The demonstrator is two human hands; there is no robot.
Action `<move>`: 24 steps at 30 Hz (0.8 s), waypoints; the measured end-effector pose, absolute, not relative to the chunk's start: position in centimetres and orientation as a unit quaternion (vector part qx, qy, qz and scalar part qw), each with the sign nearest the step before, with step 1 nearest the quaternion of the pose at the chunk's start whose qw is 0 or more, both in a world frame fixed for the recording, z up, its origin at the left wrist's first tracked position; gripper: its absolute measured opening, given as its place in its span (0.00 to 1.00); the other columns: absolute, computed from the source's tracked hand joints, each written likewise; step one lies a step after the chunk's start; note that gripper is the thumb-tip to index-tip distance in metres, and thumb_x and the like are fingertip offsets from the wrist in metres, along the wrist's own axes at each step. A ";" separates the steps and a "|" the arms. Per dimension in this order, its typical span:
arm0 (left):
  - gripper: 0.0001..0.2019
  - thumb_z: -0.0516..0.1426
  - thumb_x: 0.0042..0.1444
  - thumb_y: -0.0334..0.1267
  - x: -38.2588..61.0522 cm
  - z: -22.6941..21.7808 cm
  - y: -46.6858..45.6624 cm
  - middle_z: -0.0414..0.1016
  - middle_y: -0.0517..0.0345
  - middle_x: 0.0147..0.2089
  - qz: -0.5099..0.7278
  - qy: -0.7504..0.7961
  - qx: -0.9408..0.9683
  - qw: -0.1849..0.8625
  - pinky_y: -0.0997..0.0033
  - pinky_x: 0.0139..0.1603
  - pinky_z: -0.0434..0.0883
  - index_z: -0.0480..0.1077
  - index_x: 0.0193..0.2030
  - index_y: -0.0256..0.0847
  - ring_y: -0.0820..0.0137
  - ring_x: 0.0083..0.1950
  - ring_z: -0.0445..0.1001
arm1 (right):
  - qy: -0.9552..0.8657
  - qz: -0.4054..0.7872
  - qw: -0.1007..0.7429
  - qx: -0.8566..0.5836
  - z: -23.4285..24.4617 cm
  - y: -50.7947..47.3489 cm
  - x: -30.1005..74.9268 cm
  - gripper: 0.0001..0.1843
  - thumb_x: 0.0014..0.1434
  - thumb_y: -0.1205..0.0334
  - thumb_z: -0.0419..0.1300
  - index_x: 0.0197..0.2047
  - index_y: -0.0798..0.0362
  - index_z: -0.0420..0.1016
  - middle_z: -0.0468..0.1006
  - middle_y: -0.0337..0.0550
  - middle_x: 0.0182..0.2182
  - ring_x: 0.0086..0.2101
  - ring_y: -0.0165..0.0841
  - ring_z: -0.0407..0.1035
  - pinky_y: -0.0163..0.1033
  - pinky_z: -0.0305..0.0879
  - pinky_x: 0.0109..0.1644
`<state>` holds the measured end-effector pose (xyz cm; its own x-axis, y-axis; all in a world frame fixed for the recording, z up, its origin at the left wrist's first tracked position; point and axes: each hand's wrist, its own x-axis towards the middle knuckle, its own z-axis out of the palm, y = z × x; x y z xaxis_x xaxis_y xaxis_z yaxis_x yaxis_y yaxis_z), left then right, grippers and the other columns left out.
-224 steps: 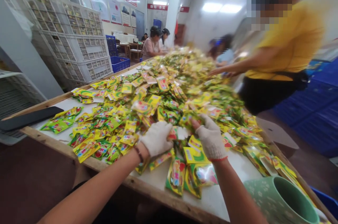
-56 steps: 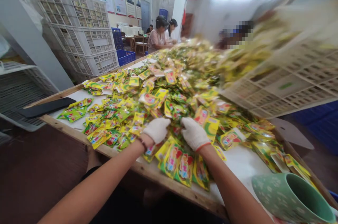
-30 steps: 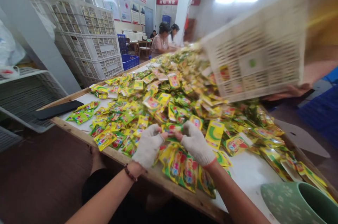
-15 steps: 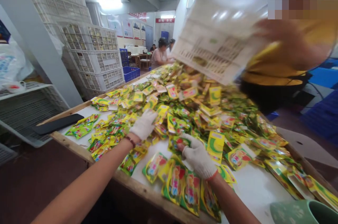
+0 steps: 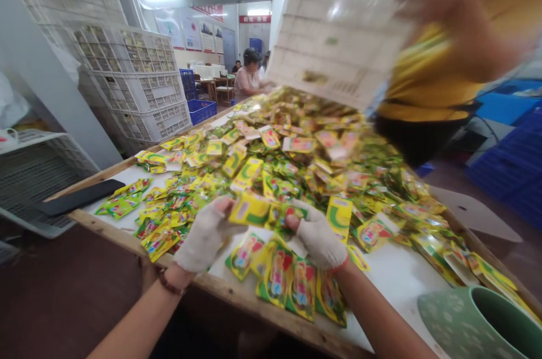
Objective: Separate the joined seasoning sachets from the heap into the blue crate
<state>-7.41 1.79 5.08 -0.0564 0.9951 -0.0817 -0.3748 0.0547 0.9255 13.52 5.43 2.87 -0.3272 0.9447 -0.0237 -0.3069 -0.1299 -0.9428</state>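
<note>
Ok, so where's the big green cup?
In the head view's bottom right corner, the green cup sits at the table's near end, right of the right hand, beside loose packets.

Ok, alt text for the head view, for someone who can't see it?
Gloved left hand holds a yellow sachet, gloved right hand a green sachet, above the table edge. Beyond them a heap of sachets covers the table, and a person in yellow holds a white crate tilted over it.

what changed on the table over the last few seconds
The left hand went out over the pile and came back with a yellow packet in its grip, beside the right hand, which kept its second packet. A co-worker's white crate tipped up over the pile. The black phone and green cup stayed put.
</note>
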 end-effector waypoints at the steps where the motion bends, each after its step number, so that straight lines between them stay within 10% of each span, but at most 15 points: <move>1: 0.22 0.59 0.48 0.57 -8.0 5.3 1.6 0.78 0.54 0.32 0.529 0.433 0.370 0.629 0.66 0.34 0.76 0.70 0.35 0.38 0.64 0.35 0.77 | -0.512 0.648 0.447 -0.344 3.0 5.2 13.6 0.19 0.45 0.59 0.69 0.41 0.52 0.72 0.72 0.33 0.24 0.24 0.28 0.67 0.34 0.66 0.28; 7: 0.20 0.60 0.45 0.54 -9.5 6.8 1.2 0.77 0.55 0.33 0.150 0.449 0.638 0.607 0.69 0.33 0.71 0.72 0.33 0.37 0.66 0.31 0.74 | -0.781 0.456 0.351 -0.242 4.1 4.0 13.0 0.14 0.50 0.75 0.56 0.37 0.52 0.77 0.75 0.40 0.35 0.38 0.32 0.70 0.38 0.68 0.44; 11: 0.17 0.60 0.45 0.42 -8.3 5.3 0.6 0.74 0.58 0.38 0.204 0.602 0.715 0.293 0.68 0.39 0.69 0.69 0.43 0.41 0.64 0.38 0.72 | -0.746 0.447 0.406 -0.281 3.9 4.3 13.3 0.07 0.52 0.68 0.59 0.35 0.53 0.75 0.75 0.44 0.39 0.40 0.35 0.71 0.39 0.69 0.41; 15: 0.23 0.55 0.46 0.31 -7.6 2.9 -0.3 0.70 0.51 0.46 0.236 0.642 0.728 0.035 0.60 0.49 0.68 0.66 0.52 0.42 0.60 0.48 0.70 | -0.608 0.526 0.439 -0.402 3.6 4.7 13.6 0.17 0.57 0.50 0.58 0.44 0.52 0.67 0.72 0.37 0.25 0.20 0.29 0.67 0.32 0.59 0.19; 24: 0.26 0.57 0.41 0.27 -6.4 1.6 -0.8 0.70 0.51 0.49 0.258 0.589 0.762 -0.075 0.58 0.55 0.69 0.64 0.51 0.43 0.58 0.52 0.69 | -0.684 0.493 0.329 -0.424 3.8 4.9 13.6 0.14 0.54 0.51 0.60 0.37 0.53 0.70 0.63 0.30 0.16 0.17 0.25 0.56 0.31 0.53 0.20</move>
<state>-6.39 -0.82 1.62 0.1736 0.8594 0.4809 0.9363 -0.2954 0.1900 13.60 4.92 3.79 -0.4228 0.9056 0.0321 0.2561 0.1534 -0.9544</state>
